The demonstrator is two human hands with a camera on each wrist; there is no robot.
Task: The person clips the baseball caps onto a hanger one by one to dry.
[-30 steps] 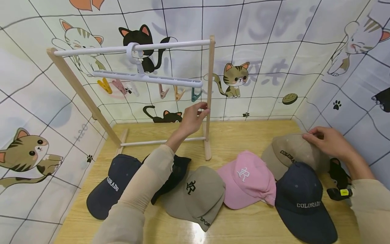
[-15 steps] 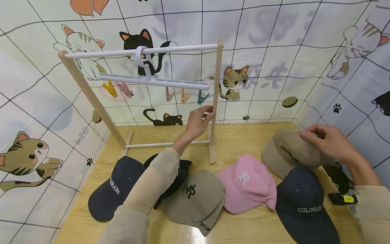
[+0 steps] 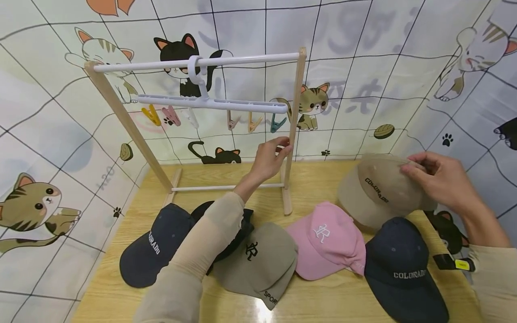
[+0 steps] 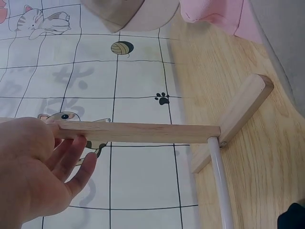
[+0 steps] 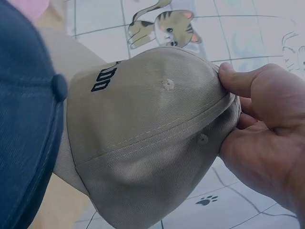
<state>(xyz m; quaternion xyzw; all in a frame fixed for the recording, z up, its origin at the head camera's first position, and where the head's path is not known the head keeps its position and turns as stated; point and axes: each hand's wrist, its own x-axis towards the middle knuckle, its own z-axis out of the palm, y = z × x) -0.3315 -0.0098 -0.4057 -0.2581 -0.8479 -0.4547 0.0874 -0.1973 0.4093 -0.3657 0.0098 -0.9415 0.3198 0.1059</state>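
My left hand (image 3: 269,159) grips the right wooden post (image 4: 143,132) of a small rack, thumb and fingers around it. From the rack's white top rail (image 3: 250,58) hangs a white bar hanger (image 3: 242,105) with coloured clips, among them a yellow clip (image 3: 151,115) and a teal clip (image 3: 278,123). At the right, my right hand (image 3: 442,179) pinches the crown of a beige COLORADO cap (image 3: 375,184) between thumb and fingers. In the right wrist view the cap (image 5: 138,114) hangs tilted, its brim pointing away, behind a navy cap (image 5: 26,119).
Along the front of the wooden table (image 3: 323,300) lie a navy cap (image 3: 159,242), a black cap (image 3: 232,244) partly under my left sleeve, a khaki cap (image 3: 258,260), a pink cap (image 3: 331,240) and another navy cap (image 3: 397,255). Cat-print cloth (image 3: 355,72) walls the back and sides.
The rack has shifted to the right with my left hand on its post, hanger and clips along with it. My right hand has raised the beige cap and brought it slightly left.
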